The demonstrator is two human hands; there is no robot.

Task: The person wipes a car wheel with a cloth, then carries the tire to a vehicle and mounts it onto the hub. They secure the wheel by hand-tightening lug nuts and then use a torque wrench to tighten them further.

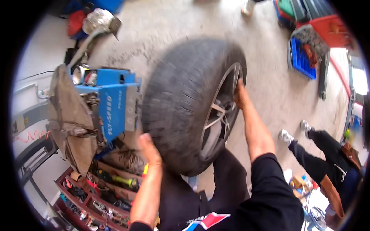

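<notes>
Head view: wheel (192, 104) upright, off floor, carried between both hands beside blue tyre machine (111, 104). Left hand (148, 148) flat against tread; right hand (241, 94) grips rim spokes. Not yet mounted or set down.

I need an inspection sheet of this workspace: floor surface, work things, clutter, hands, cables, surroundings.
Surface: grey concrete floor, stained.
Job's things: tyre on wheel, held upright and off the floor beside the blue tyre machine.
Clutter: red tool tray full of tools; blue crate.
Grippers: left hand on the tread; right hand grips the rim.
Cables: orange coiled hose at left.
Surroundings: another person's legs at right.
</notes>
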